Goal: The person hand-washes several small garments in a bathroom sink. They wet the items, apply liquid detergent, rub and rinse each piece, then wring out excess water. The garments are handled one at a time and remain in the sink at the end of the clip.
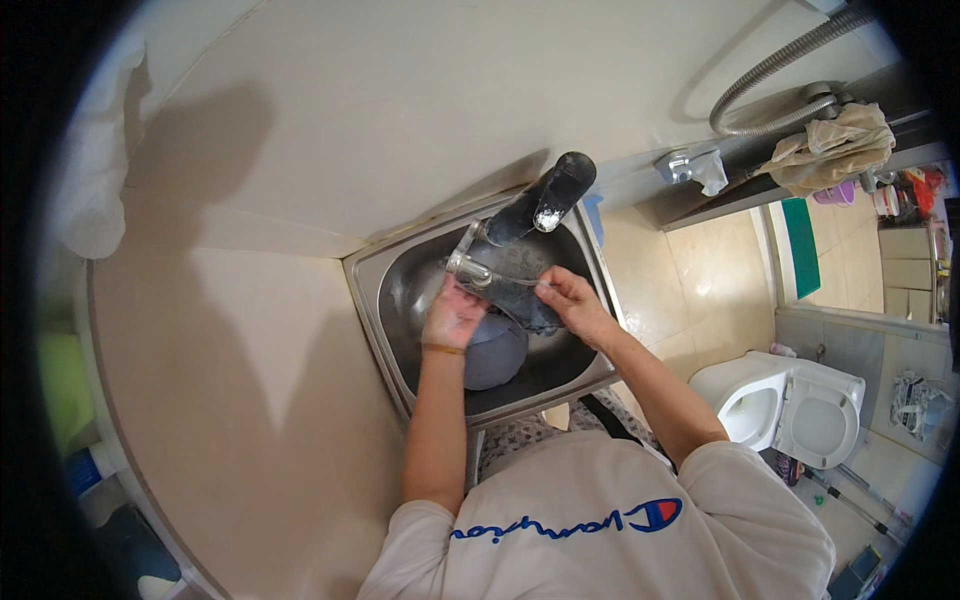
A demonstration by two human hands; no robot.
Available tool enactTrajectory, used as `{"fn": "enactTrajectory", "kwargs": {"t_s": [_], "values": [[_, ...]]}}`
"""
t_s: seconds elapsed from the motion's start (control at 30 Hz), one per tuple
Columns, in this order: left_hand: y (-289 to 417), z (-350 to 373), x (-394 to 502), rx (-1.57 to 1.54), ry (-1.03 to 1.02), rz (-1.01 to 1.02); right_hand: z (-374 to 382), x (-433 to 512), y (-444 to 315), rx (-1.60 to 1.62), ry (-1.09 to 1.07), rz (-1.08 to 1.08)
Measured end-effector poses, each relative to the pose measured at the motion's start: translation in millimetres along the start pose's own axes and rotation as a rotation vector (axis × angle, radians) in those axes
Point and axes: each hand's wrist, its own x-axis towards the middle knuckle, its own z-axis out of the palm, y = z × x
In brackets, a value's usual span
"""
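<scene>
In a stainless steel sink [401, 289], my two hands are under and beside a metal faucet [474, 268]. A dark, flat, wet piece [525, 304], perhaps a shoe part or cloth, hangs from the pinched fingers of my right hand [574, 304] and reaches toward the faucet. My left hand [452, 315] is blurred, at the other end of that piece; its grip is not clear. Below them a rounded grey-blue thing [496, 352] lies in the basin. A black insole-shaped piece [566, 184] leans on the sink's back rim, with another dark piece partly behind it.
A tiled wall [412, 97] rises behind the sink. To the right are a shower hose [780, 67], a draped beige cloth [832, 146] and a white toilet [787, 405] with its lid up. Mops lie or lean near the toilet.
</scene>
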Motion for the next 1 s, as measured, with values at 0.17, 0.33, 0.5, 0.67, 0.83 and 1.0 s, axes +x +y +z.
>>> {"fn": "enactTrajectory", "kwargs": {"t_s": [0.17,0.33,0.5,0.67,0.83,1.0], "values": [[20.2,2.3,-11.2,0.049,0.017,0.267,-16.9,-1.3,13.9,-0.019,-0.009,0.013],[-4.8,5.8,-5.8,0.129,0.101,0.348,3.2,13.3,12.9,-0.031,0.224,-0.041],[-38.2,-6.3,13.0,0.197,-0.086,0.074,70.8,22.6,23.9,-0.838,0.234,-0.470],[-61.9,-6.7,9.5,0.036,0.153,-0.252,48.9,66.8,34.4,-1.078,0.444,-0.049],[-51.6,7.6,12.1,0.270,0.302,0.046,44.3,60.8,51.5,-0.800,0.558,0.036],[-24.1,15.3,3.7,0.335,0.216,0.287,57.9,40.3,63.4,-0.219,0.385,-0.140]]}}
